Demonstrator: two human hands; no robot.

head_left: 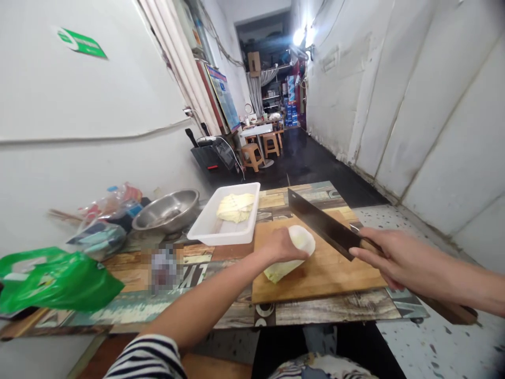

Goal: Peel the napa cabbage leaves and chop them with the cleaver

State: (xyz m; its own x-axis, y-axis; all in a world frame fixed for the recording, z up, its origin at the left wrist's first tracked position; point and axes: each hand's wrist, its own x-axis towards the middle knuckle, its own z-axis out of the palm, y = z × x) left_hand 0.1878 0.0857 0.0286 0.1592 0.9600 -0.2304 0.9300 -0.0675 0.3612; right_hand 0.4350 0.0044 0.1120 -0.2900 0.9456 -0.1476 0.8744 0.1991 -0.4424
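Observation:
My left hand [281, 246] rests curled on a pale green-white cabbage piece [300, 243] and holds it down on the wooden cutting board [331, 273]. My right hand [389, 253] is closed round the handle of a dark cleaver [321, 223]. The blade points up and to the left, just above the right side of the cabbage. A white rectangular tray [221, 227] behind the board holds cut cabbage leaves [235, 206].
A steel bowl [168, 210] sits left of the tray, with plastic bags and packets [103, 223] beyond it and a green bag [55, 281] at the near left. The patterned table [335, 308] ends near my lap. Stools and a small table [262, 143] stand down the corridor.

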